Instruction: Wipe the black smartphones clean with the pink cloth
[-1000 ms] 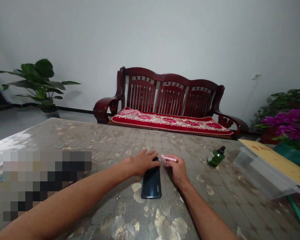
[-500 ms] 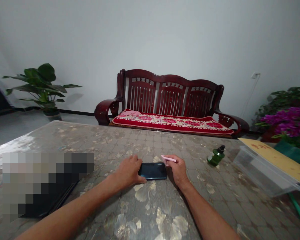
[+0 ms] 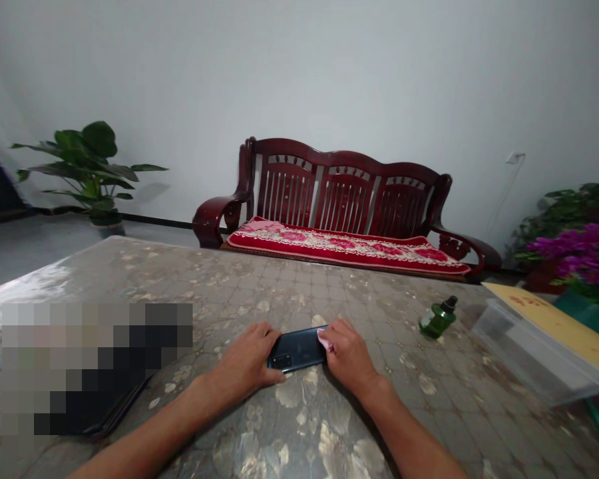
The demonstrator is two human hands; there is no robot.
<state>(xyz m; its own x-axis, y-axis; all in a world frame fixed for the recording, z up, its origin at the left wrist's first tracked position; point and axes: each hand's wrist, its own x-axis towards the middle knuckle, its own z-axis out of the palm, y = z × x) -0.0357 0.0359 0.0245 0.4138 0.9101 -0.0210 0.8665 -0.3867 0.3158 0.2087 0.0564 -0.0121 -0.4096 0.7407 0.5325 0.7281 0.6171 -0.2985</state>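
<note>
A dark blue smartphone (image 3: 297, 348) lies back up on the patterned tablecloth, slightly slanted, its camera block at the left end. My left hand (image 3: 252, 352) grips that left end, with the thumb along the near edge and fingers at the far edge. Over the right end, my right hand (image 3: 348, 349) is closed on a small folded pink cloth (image 3: 324, 339) and presses it to the phone's back. Most of the cloth is hidden under the fingers.
To the right stand a green pump bottle (image 3: 438, 319) and a clear plastic box (image 3: 524, 356) with a yellow sheet (image 3: 554, 319) on top. A black flat object (image 3: 124, 399), partly pixelated, lies left on the table (image 3: 190, 279). Beyond is a wooden bench (image 3: 339, 193).
My right hand has brought the pink cloth down and left onto the phone. The phone has tilted, and its camera block now shows beside my left hand. The view has shifted slightly.
</note>
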